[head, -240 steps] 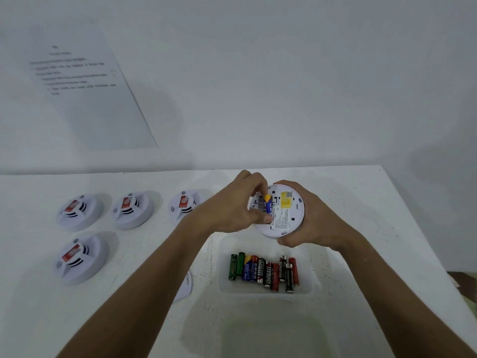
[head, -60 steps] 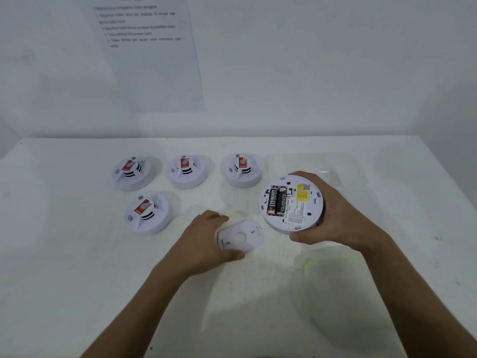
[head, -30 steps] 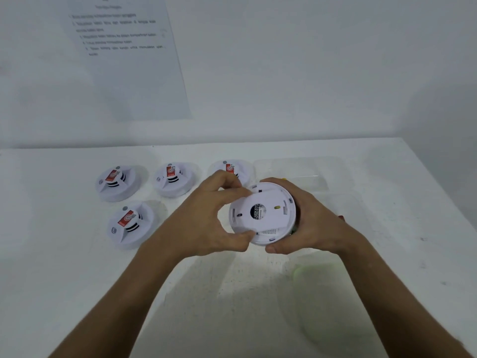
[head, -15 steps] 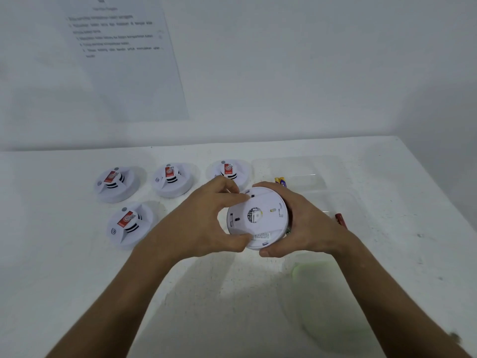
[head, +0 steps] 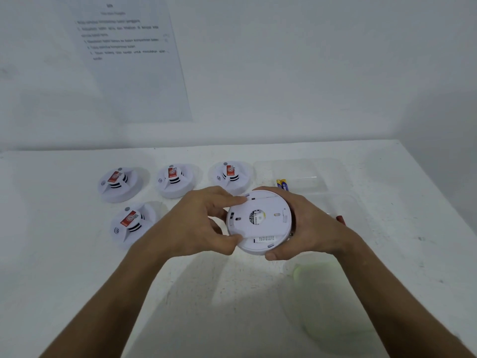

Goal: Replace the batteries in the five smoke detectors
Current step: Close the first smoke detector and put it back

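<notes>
I hold a white round smoke detector [head: 268,244] back side up above the table's middle. My right hand [head: 312,226] grips its body from the right. My left hand [head: 201,223] pinches the white back cover [head: 260,218], which lies on the detector's back. Several other smoke detectors with red labels stand face up on the table to the left: three in a back row [head: 117,183] [head: 175,179] [head: 231,177] and one nearer [head: 131,223]. Blue and yellow batteries [head: 281,183] lie in a clear tray behind my right hand.
A white table [head: 64,280] stands against a white wall with a printed sheet [head: 129,60] taped on it. Clear plastic trays [head: 309,174] sit at back right, with a red battery tip [head: 340,218] showing past my right wrist. A pale green container [head: 325,293] is near right.
My left hand picked the back cover up from the table and set it on the detector's back. It now covers the black batteries seen two seconds ago. Both hands have stayed on the detector since.
</notes>
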`<state>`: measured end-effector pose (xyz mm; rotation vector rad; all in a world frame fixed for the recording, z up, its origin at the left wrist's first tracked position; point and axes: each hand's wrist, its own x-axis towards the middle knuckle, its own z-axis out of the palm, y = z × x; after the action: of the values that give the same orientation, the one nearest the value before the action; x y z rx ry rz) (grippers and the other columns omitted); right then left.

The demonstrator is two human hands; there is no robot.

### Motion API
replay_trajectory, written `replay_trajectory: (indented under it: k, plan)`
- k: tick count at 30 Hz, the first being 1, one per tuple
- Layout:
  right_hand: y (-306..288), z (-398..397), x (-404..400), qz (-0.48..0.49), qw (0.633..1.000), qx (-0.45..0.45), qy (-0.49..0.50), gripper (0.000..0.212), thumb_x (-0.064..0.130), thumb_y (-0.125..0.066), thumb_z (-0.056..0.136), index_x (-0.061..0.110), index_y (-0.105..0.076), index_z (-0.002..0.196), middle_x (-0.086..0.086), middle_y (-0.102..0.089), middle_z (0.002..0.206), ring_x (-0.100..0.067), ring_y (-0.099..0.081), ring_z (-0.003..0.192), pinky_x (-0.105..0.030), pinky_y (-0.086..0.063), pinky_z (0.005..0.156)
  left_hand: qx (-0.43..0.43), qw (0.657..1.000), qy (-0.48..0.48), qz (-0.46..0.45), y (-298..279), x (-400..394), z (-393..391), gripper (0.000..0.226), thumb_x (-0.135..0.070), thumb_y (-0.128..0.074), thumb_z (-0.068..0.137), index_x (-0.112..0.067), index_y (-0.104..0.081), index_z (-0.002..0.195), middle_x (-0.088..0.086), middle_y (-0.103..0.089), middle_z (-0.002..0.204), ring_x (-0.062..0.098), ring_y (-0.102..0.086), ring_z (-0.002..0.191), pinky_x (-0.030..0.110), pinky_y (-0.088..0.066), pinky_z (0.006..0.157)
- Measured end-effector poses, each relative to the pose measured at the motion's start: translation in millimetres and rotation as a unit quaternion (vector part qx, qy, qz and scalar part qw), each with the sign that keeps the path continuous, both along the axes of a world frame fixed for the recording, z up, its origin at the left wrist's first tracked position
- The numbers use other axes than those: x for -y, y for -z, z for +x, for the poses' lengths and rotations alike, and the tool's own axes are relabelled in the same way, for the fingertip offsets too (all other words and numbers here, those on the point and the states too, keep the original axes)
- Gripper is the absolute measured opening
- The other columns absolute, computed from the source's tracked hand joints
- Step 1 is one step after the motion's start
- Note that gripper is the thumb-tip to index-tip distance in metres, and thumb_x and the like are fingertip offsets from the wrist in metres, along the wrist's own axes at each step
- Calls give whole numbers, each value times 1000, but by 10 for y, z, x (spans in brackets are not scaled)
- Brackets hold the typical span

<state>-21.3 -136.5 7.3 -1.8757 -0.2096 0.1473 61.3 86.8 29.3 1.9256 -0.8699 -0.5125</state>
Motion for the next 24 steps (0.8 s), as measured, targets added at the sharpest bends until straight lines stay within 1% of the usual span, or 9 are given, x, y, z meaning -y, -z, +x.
replay_trajectory:
  k: [3, 7, 10, 12, 15, 17, 19, 21, 24]
  plan:
    - [0, -5, 2, -37, 999, -2, 3, 96, 10, -92, 55, 27, -45, 137, 8, -54, 133, -12, -53, 126, -29, -52, 97, -6, 1000, 2, -8, 22, -16, 22, 68, -35, -78, 55, -31, -64, 122, -13, -65, 113, 12, -68, 92, 30, -59, 65]
    - [-10, 0, -17, -185, 981, 43, 26, 102, 27, -94, 55, 52, -27, 129, 26, -37, 127, -3, -40, 122, -23, -47, 96, -38, 996, -28, -72, 50, -6, -6, 73, -31, -81, 59, -35, -57, 128, -8, -67, 112, 18, -67, 89, 34, -58, 69]
    - [-26, 4, -27, -237, 970, 52, 11, 105, 24, -90, 61, 64, -17, 125, 35, -31, 125, -4, -37, 118, -15, -39, 95, -75, 986, -29, -148, 75, -13, -33, 75, -16, -79, 67, -22, -51, 136, 4, -65, 120, 27, -66, 96, 35, -57, 76]
    - [-19, 12, -19, -198, 979, 47, 15, 102, 19, -90, 60, 57, -24, 128, 28, -37, 126, 0, -44, 114, -12, -44, 88, -52, 987, -44, -147, 99, -42, -31, 72, -18, -75, 69, -22, -51, 136, 1, -63, 125, 22, -63, 104, 34, -56, 81]
    - [1, 22, -26, -54, 998, 26, 29, 95, 5, -88, 58, 31, -36, 133, 8, -47, 125, -10, -58, 109, -25, -56, 78, -8, 997, -40, -59, 167, -81, -57, 76, -34, -78, 64, -40, -49, 133, -16, -54, 132, 9, -56, 116, 31, -52, 90]
    - [32, 25, -47, 22, 999, 26, 32, 93, -4, -88, 57, 23, -38, 132, 8, -54, 123, -12, -61, 112, -28, -57, 79, -20, 1000, -9, -16, 191, -73, -111, 85, -37, -84, 62, -46, -43, 137, -21, -52, 134, 6, -55, 119, 35, -51, 94]
    - [69, 18, -76, 72, 996, 26, 41, 93, -7, -87, 57, 19, -40, 133, 13, -60, 122, -14, -61, 116, -29, -56, 84, -45, 999, 0, -21, 193, -45, -144, 90, -28, -88, 64, -44, -41, 139, -18, -57, 131, 13, -60, 114, 42, -55, 90]
    - [105, 10, -94, 78, 996, 20, 42, 95, -8, -87, 58, 19, -40, 136, 13, -61, 124, -17, -59, 121, -30, -55, 89, -53, 998, -12, -43, 181, -46, -140, 87, -22, -89, 64, -40, -45, 137, -13, -63, 123, 20, -65, 104, 44, -58, 82]
    - [123, 13, -102, 22, 999, 20, 36, 97, 4, -93, 57, 25, -44, 138, 10, -58, 131, -21, -55, 126, -40, -53, 98, -21, 999, -29, -15, 183, -99, -119, 88, -37, -89, 55, -47, -47, 132, -17, -64, 118, 18, -67, 99, 38, -60, 78]
